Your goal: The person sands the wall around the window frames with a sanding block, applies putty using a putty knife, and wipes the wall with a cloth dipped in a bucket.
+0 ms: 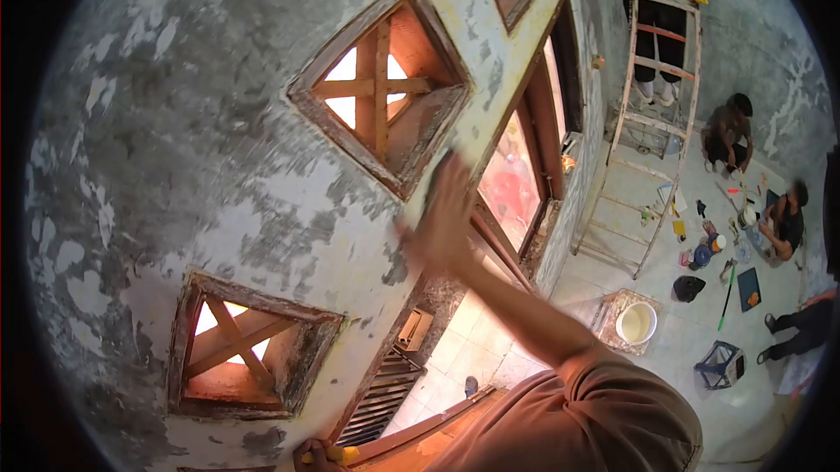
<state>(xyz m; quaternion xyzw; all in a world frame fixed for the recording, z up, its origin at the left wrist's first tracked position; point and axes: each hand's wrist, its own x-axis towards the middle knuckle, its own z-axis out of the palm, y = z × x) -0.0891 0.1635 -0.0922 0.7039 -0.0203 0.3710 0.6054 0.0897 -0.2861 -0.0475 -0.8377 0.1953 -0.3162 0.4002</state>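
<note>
My right hand (437, 227) reaches up to the patchy grey wall (297, 218), between the upper diamond-shaped opening (407, 183) and the long window frame (516, 113). It is blurred by motion, palm side to the wall, with the thumb out to the left. A dark flat edge (436, 179) shows along its fingers; I cannot tell what it is. At the bottom edge, my left hand (319, 455) is closed around a yellow handle (346, 454), beside a reddish-brown wooden frame (398, 437). The far end of that handle is hidden.
A second framed opening (249, 345) with crossed slats lies lower left. On the floor below stand a white bucket (637, 323) and scattered tools. A person stands by a tall ladder (647, 122). Two people (728, 135) crouch at right; another person's legs (801, 328) show nearer.
</note>
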